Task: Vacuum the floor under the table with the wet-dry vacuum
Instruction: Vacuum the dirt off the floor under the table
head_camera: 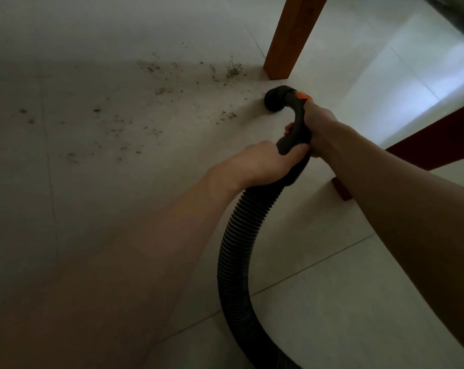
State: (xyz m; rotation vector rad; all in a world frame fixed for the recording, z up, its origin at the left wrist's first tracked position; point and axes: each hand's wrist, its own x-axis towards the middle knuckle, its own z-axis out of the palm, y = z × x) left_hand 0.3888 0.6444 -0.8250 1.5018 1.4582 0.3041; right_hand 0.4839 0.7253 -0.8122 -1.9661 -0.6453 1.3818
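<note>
A black ribbed vacuum hose (234, 251) curves up from the bottom edge to a curved black handle with an orange slider (302, 96). Its round black nozzle (274, 102) sits on the pale tiled floor just below a wooden table leg (292, 35). My right hand (318, 129) grips the handle's upper part, just behind the orange slider. My left hand (262, 163) holds the hose cuff lower down, fingers curled round it. Brown crumbs and dirt (156, 89) lie scattered over the shaded floor to the left of the nozzle.
A dark red-brown leg or rail (438, 139) slants in from the right, its foot on the floor behind my right forearm. Bright light falls on the tiles at the upper right. The vacuum's body is out of view.
</note>
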